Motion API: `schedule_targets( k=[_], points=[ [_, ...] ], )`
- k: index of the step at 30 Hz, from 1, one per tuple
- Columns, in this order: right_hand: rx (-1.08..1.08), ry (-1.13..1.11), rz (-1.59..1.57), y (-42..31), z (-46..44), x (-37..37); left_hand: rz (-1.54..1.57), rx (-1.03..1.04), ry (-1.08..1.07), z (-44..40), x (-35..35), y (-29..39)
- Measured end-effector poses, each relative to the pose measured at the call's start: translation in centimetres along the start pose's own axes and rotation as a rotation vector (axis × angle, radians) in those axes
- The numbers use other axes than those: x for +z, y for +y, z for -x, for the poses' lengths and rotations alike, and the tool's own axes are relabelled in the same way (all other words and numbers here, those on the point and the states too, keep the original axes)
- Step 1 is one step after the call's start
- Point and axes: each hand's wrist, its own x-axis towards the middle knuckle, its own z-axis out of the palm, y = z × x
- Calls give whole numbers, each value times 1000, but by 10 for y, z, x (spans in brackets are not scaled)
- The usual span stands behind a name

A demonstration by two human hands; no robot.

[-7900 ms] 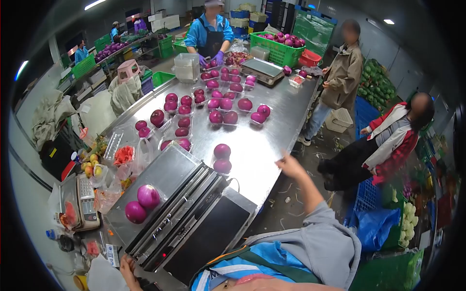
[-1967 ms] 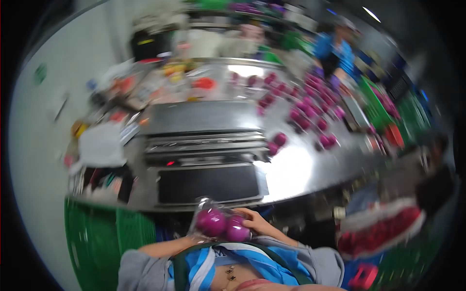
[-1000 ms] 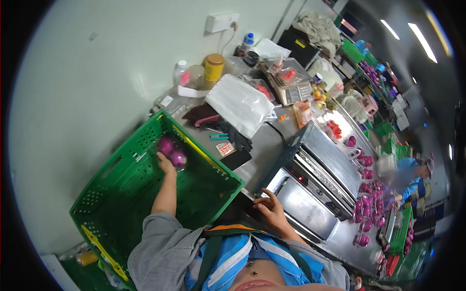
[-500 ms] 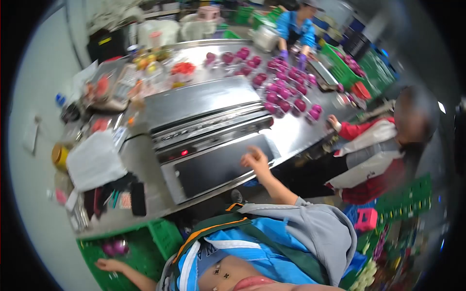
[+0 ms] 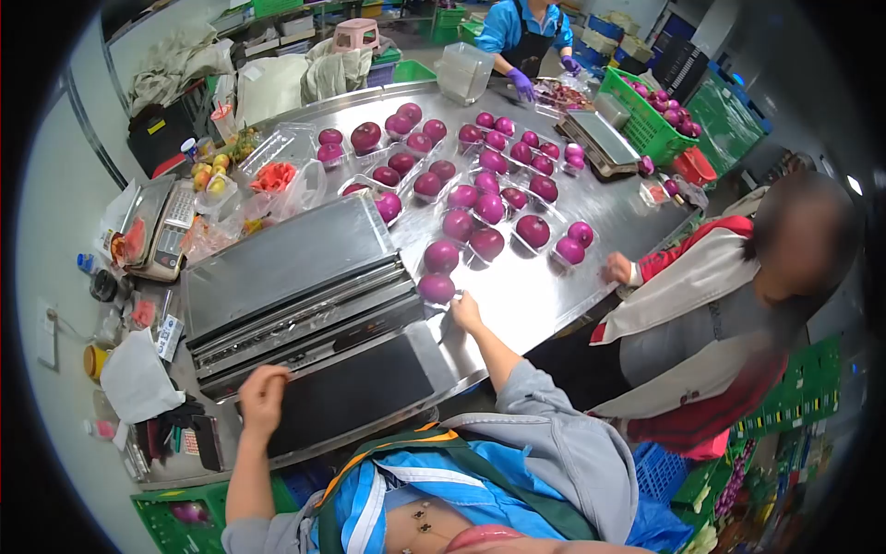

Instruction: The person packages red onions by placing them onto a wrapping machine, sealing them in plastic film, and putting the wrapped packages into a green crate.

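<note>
Nearest, at bottom left, a green crate [image 5: 221, 506] is seen, w/ sth. purple inside. Above it, the L hand [image 5: 263, 402] is held at the front left part of the wrapping machine [image 5: 355, 392]. Its fingers are loosely curled; whether sth. is kept inside the curl can't be told, b/c the palm is hidden.

A bit farther, past the machine's right end, the R hand [image 5: 468, 314] is placed at the steel table [image 5: 544, 309], right beside the closest pair of onions [image 5: 437, 288]. Its fingers are bent inward at the lower onion; contact is prob., but a firm hold can't be confirmed, as the fingertips are seen poorly.

The step in hand is judged to be the taking of this pair by the R hand. For the next move a secure pinch is called for, w/ both onions kept together and level.

Behind, the trayed onions [image 5: 532, 232] are spread over the table, and another person's hand [image 5: 616, 269] is seen near the table edge. Farthest, a scale [image 5: 598, 145], a green basket [image 5: 632, 120] full of onions and a co-worker's purple glove [image 5: 520, 85] are visible.
</note>
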Motion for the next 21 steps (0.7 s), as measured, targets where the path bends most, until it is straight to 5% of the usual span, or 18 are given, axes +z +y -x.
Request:
schedule_targets(
  k=[6, 10, 15, 16, 18, 21],
  points=[
    [-115, -76, 189, 20, -17, -93, -100, 325, -536, -70, 181, 49],
    [-229, -40, 243, 61, -41, -131, -143, 363, -534, -99, 296, 27],
    [40, 112, 200, 85, -51, -165, -217, -221, -293, -151, 408, -49],
    [55, 69, 164, 99, -50, -162, -213, -212, -296, -153, 417, -50],
    [82, 67, 43, 113, -39, -160, 102, -736, -538, -143, 433, -54],
    [116, 122, -128, 121, -22, -159, 264, -690, -522, -130, 440, -35]
  ],
)
